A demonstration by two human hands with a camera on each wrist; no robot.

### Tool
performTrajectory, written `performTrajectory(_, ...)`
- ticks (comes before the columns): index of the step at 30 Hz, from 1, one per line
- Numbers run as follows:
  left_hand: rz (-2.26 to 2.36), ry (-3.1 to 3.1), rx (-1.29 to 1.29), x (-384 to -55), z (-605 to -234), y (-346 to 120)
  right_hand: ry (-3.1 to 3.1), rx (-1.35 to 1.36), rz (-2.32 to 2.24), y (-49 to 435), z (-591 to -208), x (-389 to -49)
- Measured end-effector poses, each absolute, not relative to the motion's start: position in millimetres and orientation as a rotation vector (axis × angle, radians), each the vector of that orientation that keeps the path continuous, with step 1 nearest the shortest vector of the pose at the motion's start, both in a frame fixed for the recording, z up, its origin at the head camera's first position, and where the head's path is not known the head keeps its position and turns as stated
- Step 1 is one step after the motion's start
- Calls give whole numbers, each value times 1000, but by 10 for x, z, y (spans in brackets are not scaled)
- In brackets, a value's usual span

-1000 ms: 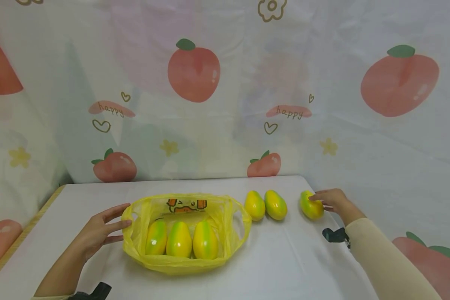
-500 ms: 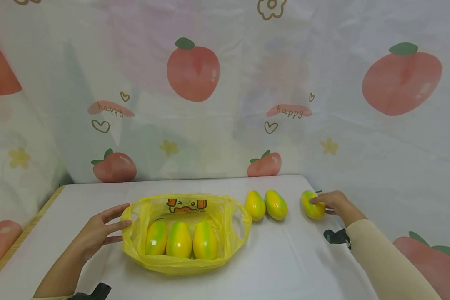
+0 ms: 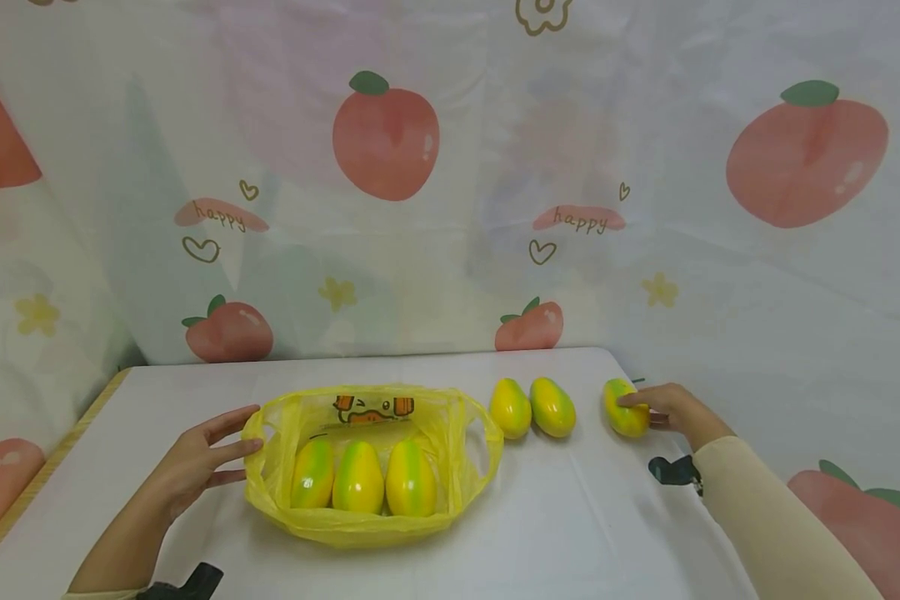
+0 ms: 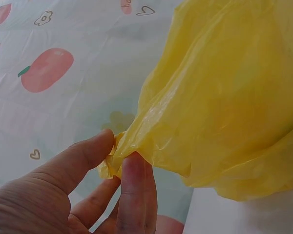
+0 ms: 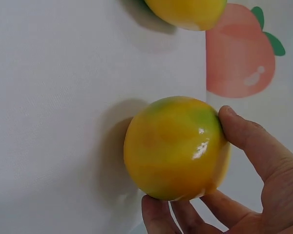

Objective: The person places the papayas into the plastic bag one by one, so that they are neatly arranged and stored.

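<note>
Three bagged fruits (image 3: 358, 477), yellow and green, sit in a row inside the yellow bag (image 3: 345, 535) at lower centre of the head view. Two loose fruits (image 3: 552, 408) lie on the white bench (image 3: 562, 517) just right of the bag; the outer fruit (image 3: 621, 419) is farther right, gripped by the right hand (image 3: 675, 408). The left hand (image 3: 193, 462) is at the bag's left edge.

Left wrist view: at lower centre, the left hand's thumb and fingers pinch gathered film, presumably to stop the limp mouth from collapsing.

Right wrist view: at centre, the right hand spans the outer fruit, thumb on its right, curled fingers beneath; the spread likely suits its smooth, round girth. Bench contact: unconfirmed.
</note>
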State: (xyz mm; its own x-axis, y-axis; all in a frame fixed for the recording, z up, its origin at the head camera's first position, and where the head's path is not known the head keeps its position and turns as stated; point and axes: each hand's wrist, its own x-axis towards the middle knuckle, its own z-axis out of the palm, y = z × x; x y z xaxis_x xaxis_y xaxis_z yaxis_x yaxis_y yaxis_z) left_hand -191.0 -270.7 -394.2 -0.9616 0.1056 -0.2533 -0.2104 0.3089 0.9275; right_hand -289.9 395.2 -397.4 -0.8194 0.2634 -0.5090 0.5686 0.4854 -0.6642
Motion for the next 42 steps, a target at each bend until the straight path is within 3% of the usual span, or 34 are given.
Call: performTrajectory(42, 1709, 2299, -106, -1912, -3949, -2706, 2317, 602, -1283, 3878, -3921, -2820)
